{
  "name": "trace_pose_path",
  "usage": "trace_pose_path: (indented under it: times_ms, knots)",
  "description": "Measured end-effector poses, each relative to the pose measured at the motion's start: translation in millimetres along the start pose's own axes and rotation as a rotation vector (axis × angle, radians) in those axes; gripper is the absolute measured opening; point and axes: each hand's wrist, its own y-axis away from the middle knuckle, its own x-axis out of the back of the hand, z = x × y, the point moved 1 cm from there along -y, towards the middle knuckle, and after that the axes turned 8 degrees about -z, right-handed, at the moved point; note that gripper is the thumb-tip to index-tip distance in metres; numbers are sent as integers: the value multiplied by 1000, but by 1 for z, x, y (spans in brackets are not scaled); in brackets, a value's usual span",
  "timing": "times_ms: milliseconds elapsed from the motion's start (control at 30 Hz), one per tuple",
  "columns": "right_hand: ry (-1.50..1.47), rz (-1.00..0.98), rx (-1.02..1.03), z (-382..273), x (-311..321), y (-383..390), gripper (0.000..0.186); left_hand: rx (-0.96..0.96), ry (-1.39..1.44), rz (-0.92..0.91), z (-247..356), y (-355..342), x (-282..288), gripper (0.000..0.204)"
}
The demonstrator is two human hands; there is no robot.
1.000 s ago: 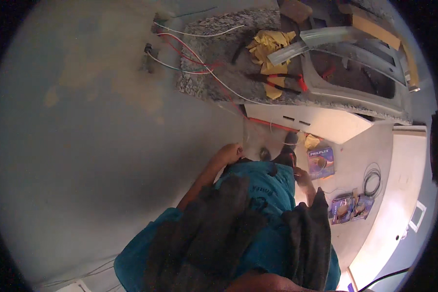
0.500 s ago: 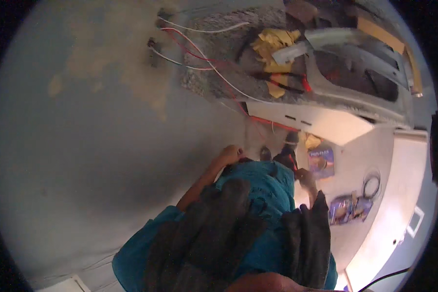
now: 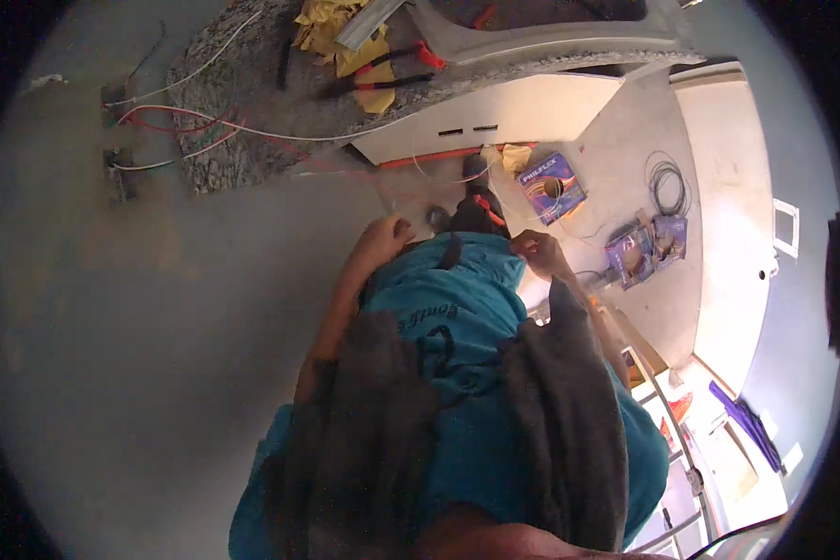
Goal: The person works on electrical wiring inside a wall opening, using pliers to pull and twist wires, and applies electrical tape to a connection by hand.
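Observation:
My left hand [image 3: 385,238] is at the left of my waist, fingers curled beside the hem; what they hold, if anything, is hidden. My right hand [image 3: 539,250] has its fingers closed at the right edge of my teal T-shirt [image 3: 457,289], apparently gripping its hem. A dark grey garment [image 3: 555,420] hangs down over both sides of my chest. Below the hem show my dark trouser leg and a red strip [image 3: 490,210] on it.
A granite counter [image 3: 201,140] bears cables, yellow paper and red-handled tools [image 3: 425,58], above a white panel [image 3: 411,126]. Wires poke from wall boxes [image 3: 117,173]. Cable boxes [image 3: 560,201] and a grey coil [image 3: 667,182] lie on the floor. A metal ladder [image 3: 681,448] stands lower right.
My view has shifted: counter and boxes sit higher and further left, and the ladder has come into view at lower right. Both hands remain at my waist, appearing higher in the picture.

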Motion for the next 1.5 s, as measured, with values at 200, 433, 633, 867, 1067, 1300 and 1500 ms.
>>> trace_pose_path:
  times_ms: [200,433,633,867,1067,1300,1500]
  knots:
    - [-333,-238,63,-6,-18,9,14,-161,-38,-222,75,-79,-44,37]
    - [-594,-468,-277,-9,-21,6,19,74,-509,-422,112,-95,-110,48]
    - [-199,4,62,35,-39,-19,16,36,-323,-487,119,-99,-96,42]
    - [221,10,95,13,-27,-30,16,16,-460,-371,76,-113,-115,51]
    - [164,-70,85,20,-26,-41,21,162,-156,-209,69,-125,-120,26]
    - [48,-283,87,38,-43,-79,37,-207,-106,178,101,-117,-104,12]
    - [154,-168,100,118,-83,-143,41,-294,-139,168,109,-106,-95,12]
